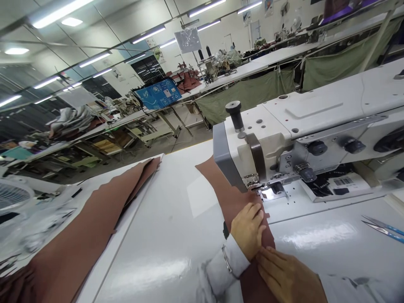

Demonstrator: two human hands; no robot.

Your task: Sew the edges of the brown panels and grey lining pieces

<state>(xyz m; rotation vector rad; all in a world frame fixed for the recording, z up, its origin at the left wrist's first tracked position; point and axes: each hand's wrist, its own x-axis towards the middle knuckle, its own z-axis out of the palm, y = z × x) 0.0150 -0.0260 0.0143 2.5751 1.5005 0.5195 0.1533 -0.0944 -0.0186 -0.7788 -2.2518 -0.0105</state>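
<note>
- A strip of brown fabric (233, 198) is lying flat on the white desk (164, 235) at lower centre of the frame, running up under the needle area of the sewing machine (284, 139); it looks smooth, matte and reddish-brown, with a cleanly cut edge.
- The left hand (248, 229) is pressing down on the strip just below the presser foot (257, 187), fingers together and flat, apparently to keep the piece straight as it meets the needle.
- The right hand (288, 277) is resting palm-down on the same strip at the bottom edge, fingers spread and touching the left hand, seemingly steadying the trailing end; neither hand is gripping anything.
- More brown fabric (94, 223) is stretching diagonally across the lower left, well apart from the machine.
- Blue-handled scissors (383, 229) are lying at the right edge of the desk.
- Rows of other workstations are filling the upper part of the frame under strip lights.
</note>
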